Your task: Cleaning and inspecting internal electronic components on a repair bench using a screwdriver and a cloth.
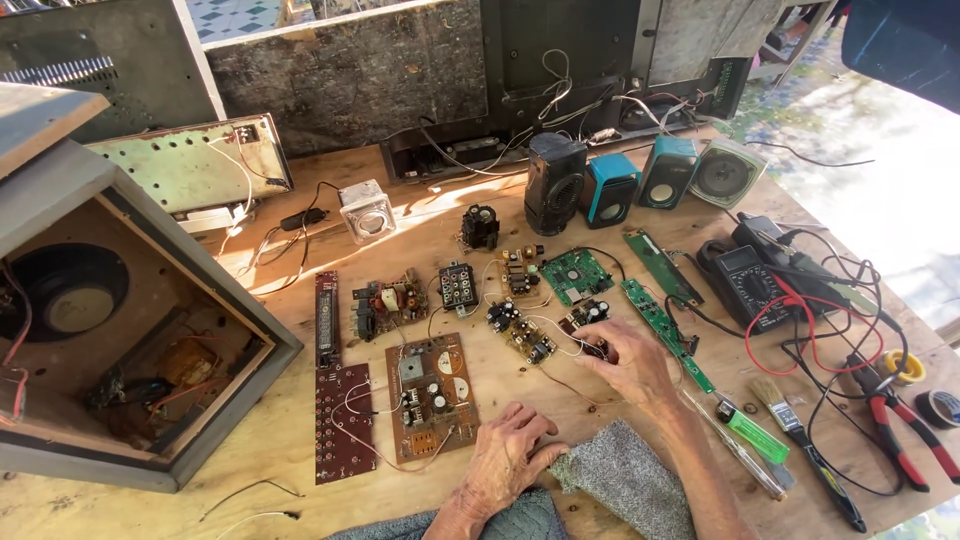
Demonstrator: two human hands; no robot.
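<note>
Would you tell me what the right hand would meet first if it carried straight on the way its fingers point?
The right hand points up-left; its fingertips already touch a small circuit board. Beyond that, probably the capacitor board.

Strong daylight pours in from about two o'clock, where the ground beyond the wooden table [300, 440] is washed out to near white. A bright patch glares on the tabletop toward twelve o'clock, around the small silver speaker [366, 211], which throws a short hard shadow. At nine o'clock the open speaker cabinet [150, 340] sits dark inside (its wiring is barely readable). The circuit boards in the middle are evenly lit and sharp. The right hand [625, 358] and left hand [510, 455] look crisp, with no motion blur. Straight edges bow slightly toward the corners, a mild wide-angle stretch, and the dark shape at one o'clock is soft and out of focus.
</note>
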